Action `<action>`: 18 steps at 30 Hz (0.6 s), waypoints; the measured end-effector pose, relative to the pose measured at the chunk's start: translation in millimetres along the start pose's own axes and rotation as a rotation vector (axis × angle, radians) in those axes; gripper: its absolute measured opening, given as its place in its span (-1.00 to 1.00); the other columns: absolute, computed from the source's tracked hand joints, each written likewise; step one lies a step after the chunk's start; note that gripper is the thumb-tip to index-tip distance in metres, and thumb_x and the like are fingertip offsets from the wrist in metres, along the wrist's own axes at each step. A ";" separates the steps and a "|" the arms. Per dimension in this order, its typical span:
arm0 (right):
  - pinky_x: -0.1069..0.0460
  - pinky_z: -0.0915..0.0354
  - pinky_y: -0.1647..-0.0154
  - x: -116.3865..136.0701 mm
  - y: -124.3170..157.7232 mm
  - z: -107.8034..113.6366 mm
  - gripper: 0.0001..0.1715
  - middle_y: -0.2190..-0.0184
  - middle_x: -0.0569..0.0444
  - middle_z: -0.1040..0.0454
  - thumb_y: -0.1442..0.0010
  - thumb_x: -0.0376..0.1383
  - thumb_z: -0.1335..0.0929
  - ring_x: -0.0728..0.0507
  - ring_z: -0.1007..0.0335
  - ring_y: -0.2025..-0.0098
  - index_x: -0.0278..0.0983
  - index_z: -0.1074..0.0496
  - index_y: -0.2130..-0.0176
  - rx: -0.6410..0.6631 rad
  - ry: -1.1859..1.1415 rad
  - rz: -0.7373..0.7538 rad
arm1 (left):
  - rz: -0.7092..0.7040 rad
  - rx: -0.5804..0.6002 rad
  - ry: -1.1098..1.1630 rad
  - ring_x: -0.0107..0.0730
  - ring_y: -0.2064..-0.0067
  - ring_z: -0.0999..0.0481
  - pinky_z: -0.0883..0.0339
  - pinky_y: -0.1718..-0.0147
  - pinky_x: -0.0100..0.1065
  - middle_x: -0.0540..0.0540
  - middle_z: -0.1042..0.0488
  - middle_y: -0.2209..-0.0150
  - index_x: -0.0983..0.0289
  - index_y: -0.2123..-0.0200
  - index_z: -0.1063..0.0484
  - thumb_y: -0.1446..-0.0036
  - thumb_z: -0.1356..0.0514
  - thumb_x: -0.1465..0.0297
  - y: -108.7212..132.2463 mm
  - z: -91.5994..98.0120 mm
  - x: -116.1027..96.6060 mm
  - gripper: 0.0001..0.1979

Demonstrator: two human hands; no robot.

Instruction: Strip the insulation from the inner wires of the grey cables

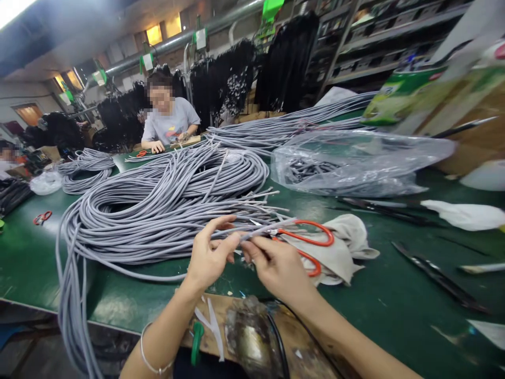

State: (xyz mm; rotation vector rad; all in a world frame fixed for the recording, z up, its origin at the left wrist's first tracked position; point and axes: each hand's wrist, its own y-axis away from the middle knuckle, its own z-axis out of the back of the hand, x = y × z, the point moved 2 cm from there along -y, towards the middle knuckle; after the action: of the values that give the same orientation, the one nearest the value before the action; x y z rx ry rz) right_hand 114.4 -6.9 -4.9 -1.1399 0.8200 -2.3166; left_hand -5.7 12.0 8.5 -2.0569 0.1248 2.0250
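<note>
A large looped bundle of grey cables [158,184] lies on the green table, several strands hanging over its front edge. Both my hands meet over the cut ends at the bundle's right side. My left hand [213,250] has its fingers closed round a grey cable. Close beside it, my right hand [276,263] pinches the same cable near its end; the fingertips are partly hidden. Just behind my right hand lie red-handled scissors [325,234], resting partly on a crumpled off-white cloth [347,247].
At the right are a clear plastic bag [355,163] holding dark pieces, and tweezers [437,276]. A wooden board with a dark device [252,337] sits at the table's front. Another person [169,116] works across the table [379,310]. Smaller red-handled scissors [42,217] lie left.
</note>
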 end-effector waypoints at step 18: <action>0.10 -0.17 0.63 18.1 4.0 18.8 -0.83 0.64 0.17 -0.39 -0.20 -0.31 -0.29 0.03 -0.18 0.69 -0.25 -0.48 0.23 -0.231 0.051 0.114 | 0.191 0.168 0.178 -0.76 0.67 0.07 0.25 0.73 -0.54 -0.05 -0.27 0.53 0.31 0.59 -0.19 0.24 -0.27 -0.11 -4.9 7.5 -8.1 -0.42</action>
State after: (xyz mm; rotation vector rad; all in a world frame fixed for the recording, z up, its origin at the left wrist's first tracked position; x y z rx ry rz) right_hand 119.8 -26.7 11.8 -1.0988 1.1657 -2.2085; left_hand -12.1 17.6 17.1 -2.1850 0.5240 1.8555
